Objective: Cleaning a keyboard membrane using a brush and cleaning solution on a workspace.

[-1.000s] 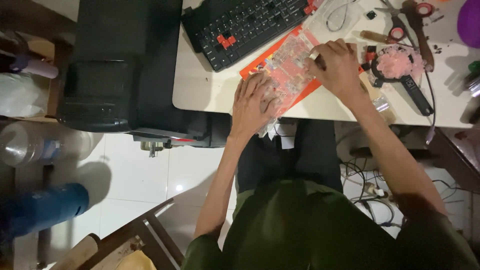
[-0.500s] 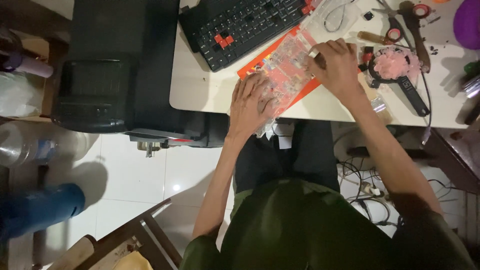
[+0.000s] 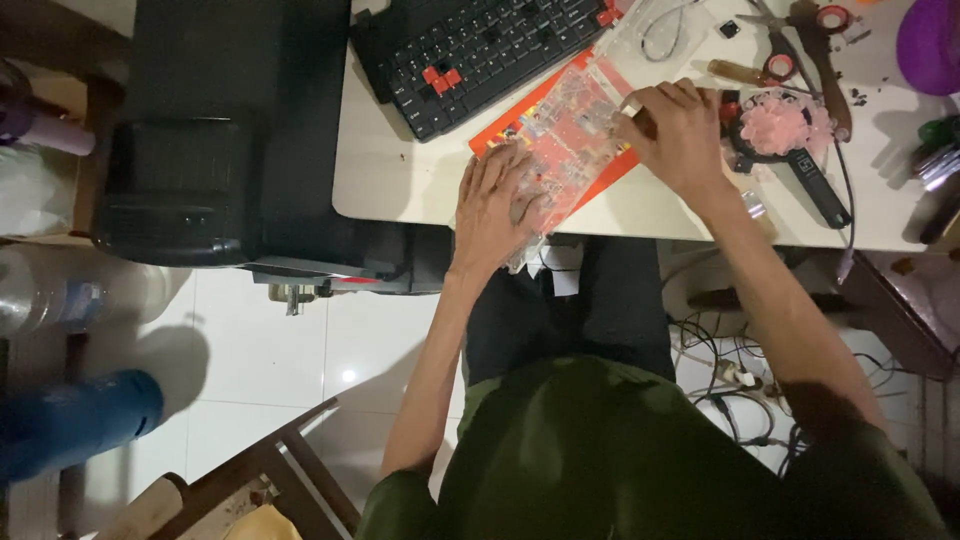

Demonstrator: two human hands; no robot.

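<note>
White desk (image 3: pixel 400 180): left hand (image 3: pixel 495 205), fingers spread, should keep pinning the clear packet (image 3: pixel 565 135) while right hand (image 3: pixel 680 130) (at three o'clock) pinches its edge.

Bare worktop (image 3: pixel 400 180) lies open left of the hands; a black keyboard (image 3: pixel 480 50) blocks beyond, scissors (image 3: pixel 775 45) and clutter crowd the right.

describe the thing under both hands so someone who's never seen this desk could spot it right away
Start at the white desk and find the black keyboard with a few red keys at its top. Just below it, at the near edge, lies a flat clear plastic sheet over an orange backing, pressed down by the left hand and worked at its top end by the right hand. It is the only see-through, orange-backed item there.
</note>
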